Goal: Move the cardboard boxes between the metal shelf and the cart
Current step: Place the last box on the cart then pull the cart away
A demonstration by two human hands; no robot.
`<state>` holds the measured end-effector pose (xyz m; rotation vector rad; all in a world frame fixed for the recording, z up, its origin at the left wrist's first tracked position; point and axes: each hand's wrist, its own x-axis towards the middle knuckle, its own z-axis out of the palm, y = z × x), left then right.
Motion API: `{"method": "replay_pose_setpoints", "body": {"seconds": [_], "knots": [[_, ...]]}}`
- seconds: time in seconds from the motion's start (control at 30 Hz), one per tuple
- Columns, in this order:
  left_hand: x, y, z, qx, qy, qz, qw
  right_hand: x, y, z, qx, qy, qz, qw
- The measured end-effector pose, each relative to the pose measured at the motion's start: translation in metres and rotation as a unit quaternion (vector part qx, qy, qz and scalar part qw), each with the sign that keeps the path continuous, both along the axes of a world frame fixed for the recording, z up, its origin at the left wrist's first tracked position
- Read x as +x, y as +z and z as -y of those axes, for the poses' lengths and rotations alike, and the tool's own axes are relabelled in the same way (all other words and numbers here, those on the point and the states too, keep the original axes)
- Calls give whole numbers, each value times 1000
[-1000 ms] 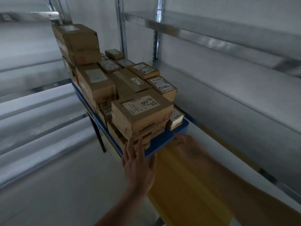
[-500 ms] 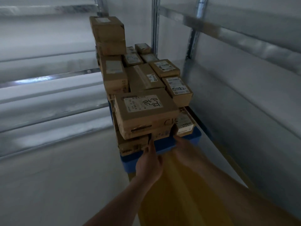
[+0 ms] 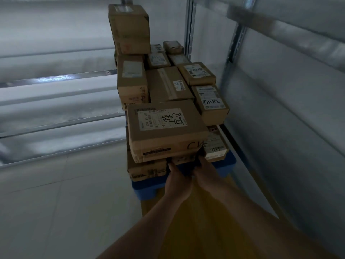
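- Cardboard boxes (image 3: 164, 85) in a packed pile on the blue cart (image 3: 226, 165), most with white labels facing up.
- Tallest stack at the far left corner of the pile, with a top box (image 3: 130, 28) well above the rest.
- Nearest the person, a large front box (image 3: 168, 131) with a white label and black handwriting; sits on lower boxes at the near end of the cart.
- Just right of it and lower, a small box (image 3: 214, 146) with a handwritten label, at the cart's near right corner.
- Left hand (image 3: 178, 181) at the near edge of the cart, back of the hand up, reaching in beneath the bottom edge of the front box.
- Right hand (image 3: 207, 173) just beside the left one, almost touching it, reaching into the same dark gap under the front box's right corner.
- Fingers of both hands lost in shadow there: cannot tell how far curled, nor whether anything is gripped.
- Front box directly above and beyond both hands.
- Metal shelf (image 3: 280, 118) close along the right side of the cart, with a perforated upright (image 3: 190, 25) behind the far boxes.
- Yellow surface (image 3: 196, 221) under both forearms.
- Pale tiled floor (image 3: 65, 202) to the left of the cart.
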<state>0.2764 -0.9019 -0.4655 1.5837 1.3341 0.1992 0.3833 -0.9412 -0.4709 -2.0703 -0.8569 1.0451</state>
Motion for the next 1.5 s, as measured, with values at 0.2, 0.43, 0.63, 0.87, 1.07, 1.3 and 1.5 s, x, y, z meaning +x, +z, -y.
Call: {"method": "replay_pose_setpoints", "body": {"seconds": [0.2, 0.43, 0.63, 0.87, 1.07, 1.3, 1.5], "knots": [[11, -11, -8, 1, 39, 12, 999, 7, -6, -8, 29, 3, -22, 999], [16, -12, -8, 9, 56, 12, 998, 9, -5, -12, 63, -5, -54, 997], [14, -11, 3, 14, 72, 31, 997, 9, -7, -7, 57, -26, -62, 996], [9, -11, 21, 37, 74, 46, 996, 5, -12, 10, 52, -27, -64, 996], [5, -12, 31, 51, 76, 38, 995, 2, -13, 20, 56, -26, -71, 996], [5, -11, 36, 55, 74, 43, 995, 2, -12, 28, 69, -6, -62, 996], [1, -13, 36, 64, 71, 42, 995, 4, -14, 30, 63, 6, -56, 996]]}}
